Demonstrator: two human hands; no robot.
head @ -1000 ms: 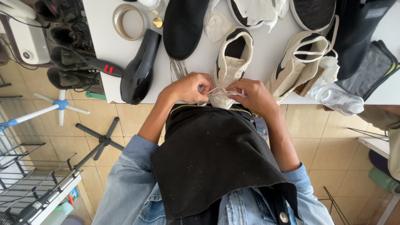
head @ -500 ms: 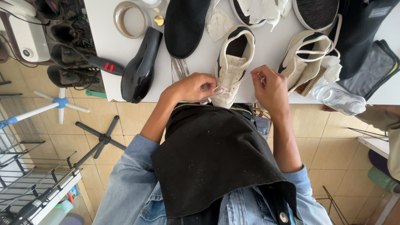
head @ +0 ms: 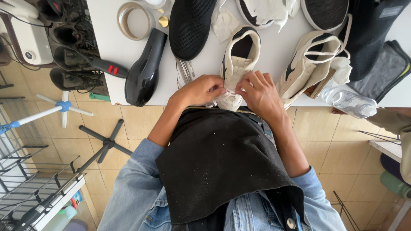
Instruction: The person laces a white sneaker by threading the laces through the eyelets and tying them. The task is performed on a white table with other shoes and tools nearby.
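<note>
Both hands, left hand and right hand, pinch the white shoe's laces at the counter's near edge.

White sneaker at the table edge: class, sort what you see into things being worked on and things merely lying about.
In hand:
white sneaker
its laces
left hand
right hand

Lying about:
black hair dryer
tape roll
black shoe
second white sneaker
plastic bottle

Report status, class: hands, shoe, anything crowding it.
Left hand and right hand both on the white shoe, fingers at its laces. Shoe flat at table edge. Black shoe and hair dryer alongside.
</note>
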